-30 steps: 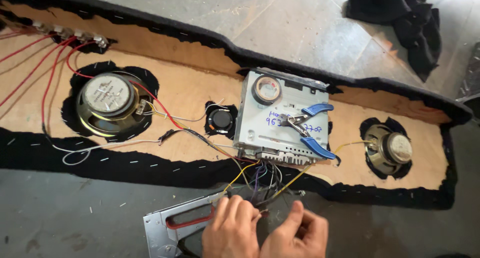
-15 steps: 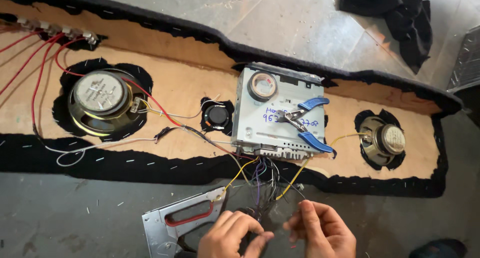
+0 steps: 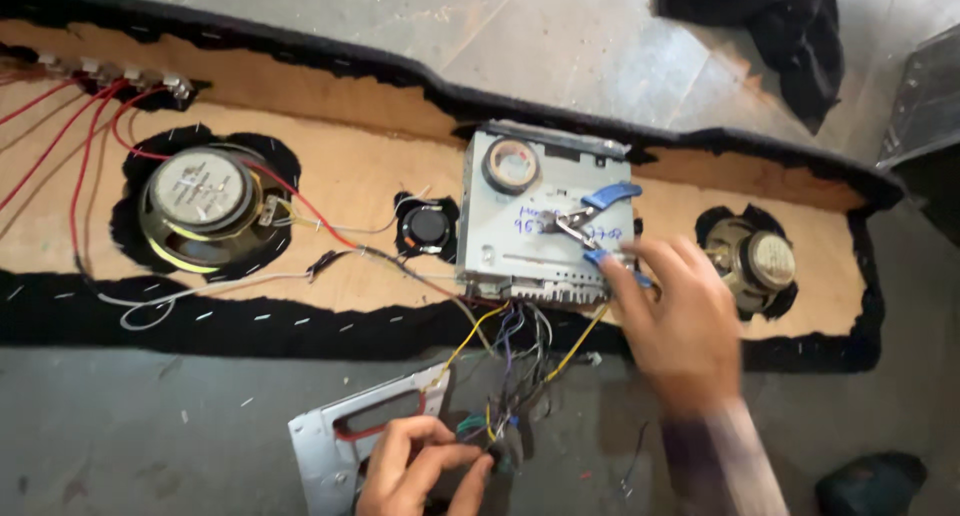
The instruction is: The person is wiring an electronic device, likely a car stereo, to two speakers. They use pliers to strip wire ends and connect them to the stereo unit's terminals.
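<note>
The right hand (image 3: 680, 326) stretches up from the lower right of the frame, blurred, fingers spread and released, its fingertips (image 3: 625, 276) touching the lower blue handle of the pliers (image 3: 590, 226). The pliers lie on top of the grey metal car stereo unit (image 3: 530, 216), just right of the frame's centre, with their jaws toward the middle of the unit and the two blue handles splayed to the right. The hand has not closed on them; the upper handle lies clear of the fingers.

The left hand (image 3: 420, 471) sits at the bottom centre, its grip pinched on a bundle of wires (image 3: 495, 441) with a dark plug at thumb and forefinger. Those yellow, purple and black wires run up to the lower edge of the stereo unit. Just left of this hand lies a bent metal bracket (image 3: 340, 436) on the grey floor (image 3: 150, 426).

The stereo unit rests on a long wooden panel (image 3: 350, 176) edged with black fabric, which crosses the frame from upper left to right. A large speaker (image 3: 205, 201) sits in the panel at the left, a small tweeter (image 3: 428, 226) just left of the unit, and a second speaker (image 3: 755, 261) at the right, just beyond the right hand. Red wires (image 3: 70, 136) run along the far left. A black cloth (image 3: 770, 26) lies at the upper right.
</note>
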`<state>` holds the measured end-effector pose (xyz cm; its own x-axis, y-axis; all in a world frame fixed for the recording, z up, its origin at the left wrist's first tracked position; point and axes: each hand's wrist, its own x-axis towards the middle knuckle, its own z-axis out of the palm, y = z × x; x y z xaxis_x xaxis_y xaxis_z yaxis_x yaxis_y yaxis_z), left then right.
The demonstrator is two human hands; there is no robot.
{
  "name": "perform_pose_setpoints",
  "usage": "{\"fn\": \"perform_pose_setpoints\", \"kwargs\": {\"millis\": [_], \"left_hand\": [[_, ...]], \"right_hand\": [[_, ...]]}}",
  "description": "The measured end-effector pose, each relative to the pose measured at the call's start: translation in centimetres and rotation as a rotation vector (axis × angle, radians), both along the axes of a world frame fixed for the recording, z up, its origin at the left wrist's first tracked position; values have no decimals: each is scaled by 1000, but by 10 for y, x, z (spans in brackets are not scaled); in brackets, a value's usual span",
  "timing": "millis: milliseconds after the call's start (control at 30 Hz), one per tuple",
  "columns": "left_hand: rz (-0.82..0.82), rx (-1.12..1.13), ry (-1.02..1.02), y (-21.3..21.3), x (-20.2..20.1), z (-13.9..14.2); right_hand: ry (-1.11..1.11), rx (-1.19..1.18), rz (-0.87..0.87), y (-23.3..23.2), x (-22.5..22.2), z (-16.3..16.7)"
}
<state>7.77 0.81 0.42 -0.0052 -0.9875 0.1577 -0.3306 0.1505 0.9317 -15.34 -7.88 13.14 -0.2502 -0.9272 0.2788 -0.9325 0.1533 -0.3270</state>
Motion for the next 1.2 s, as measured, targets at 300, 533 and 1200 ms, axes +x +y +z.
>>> {"fn": "perform_pose_setpoints", "kwargs": {"millis": [300,533,1200], "left_hand": [[-66,695,295,16,17,-9],[-51,302,9,13,26,-3],[-172,595,138,0,19,-20]], "right_hand": [[116,257,-90,-38,7,-31],[123,-132,-169,37,21,15],[-646,422,-37,210,41,-205]]}}
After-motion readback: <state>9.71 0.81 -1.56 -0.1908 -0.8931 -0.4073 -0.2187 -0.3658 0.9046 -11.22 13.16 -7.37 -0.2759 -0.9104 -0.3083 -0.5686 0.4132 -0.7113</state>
